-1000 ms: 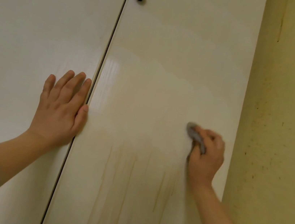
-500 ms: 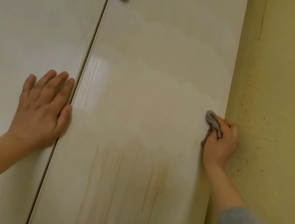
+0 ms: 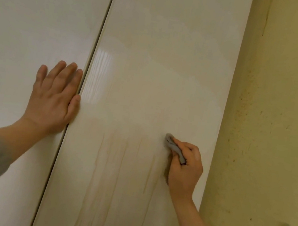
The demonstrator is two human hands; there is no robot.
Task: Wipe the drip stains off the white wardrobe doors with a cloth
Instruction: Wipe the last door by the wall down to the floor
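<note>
Beside a speckled yellow wall (image 3: 278,112), the left hand (image 3: 53,103) lies flat, fingers straight, on the left door (image 3: 33,20), while the right hand (image 3: 186,168) grips a grey cloth (image 3: 174,148) against the right door (image 3: 160,66) beside brown drip stains (image 3: 121,166).

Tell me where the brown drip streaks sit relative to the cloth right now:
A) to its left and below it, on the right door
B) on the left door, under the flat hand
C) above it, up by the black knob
A: the drip streaks run down the right door, left of and below the cloth that the right hand grips.
</note>
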